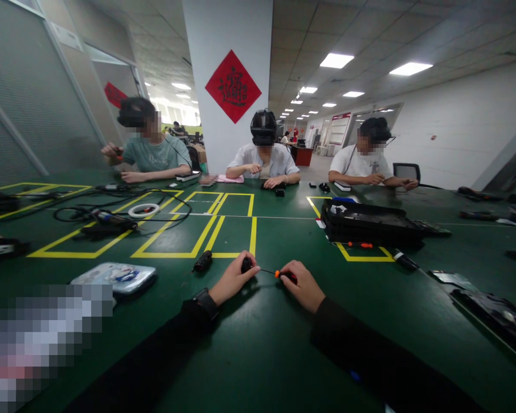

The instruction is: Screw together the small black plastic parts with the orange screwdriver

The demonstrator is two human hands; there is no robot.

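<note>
My left hand (233, 279) is closed round a small black part (246, 264), just above the green table. In my right hand (306, 285) is a screwdriver (278, 274) with an orange and black handle. Its thin shaft points left, and the tip reaches the black part at my left fingertips; whether it sits in a screw is too small to tell. A second black piece (203, 261) lies on the table to the left of my left hand.
Black trays (365, 221) are stacked at the right, with an orange screwdriver (360, 245) before them. Cables (107, 215) and a white ring (143, 210) lie left. A printed case (120, 276) is near left, an opened device (494, 315) near right. Three people sit opposite.
</note>
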